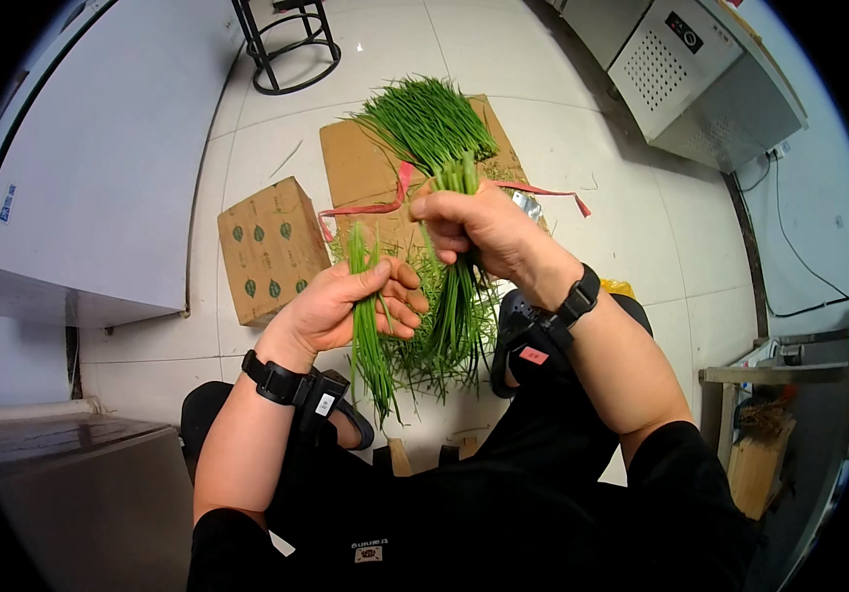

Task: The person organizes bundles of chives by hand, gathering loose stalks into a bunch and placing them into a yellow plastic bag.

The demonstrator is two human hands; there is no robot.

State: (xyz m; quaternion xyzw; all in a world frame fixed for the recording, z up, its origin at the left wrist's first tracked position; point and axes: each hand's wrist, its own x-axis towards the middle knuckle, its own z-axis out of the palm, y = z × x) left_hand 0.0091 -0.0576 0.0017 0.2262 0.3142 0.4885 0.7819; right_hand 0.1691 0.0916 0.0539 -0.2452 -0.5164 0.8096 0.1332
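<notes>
My left hand (365, 296) holds a small bunch of green chives (367, 333) between thumb and palm, with the other fingers loosely curled. Up and to the right, my right hand (461, 218) is closed around a thicker bunch of chives (457, 303), whose pale cut ends stick up above the fist and whose leaves hang down. Beyond it, a large pile of chives (424, 122) lies on a flattened cardboard sheet (350, 159). Loose trimmings (424, 362) are heaped under both hands. A pink ribbon (372, 209) runs across the cardboard and passes partly behind my right hand.
A printed cardboard box (272, 248) stands left of the sheet on the tiled floor. A white cabinet (99, 163) is at the left, a black metal stool (291, 52) at the top, and a steel appliance (676, 74) at the upper right. A wooden-edged shelf (779, 374) stands at the right.
</notes>
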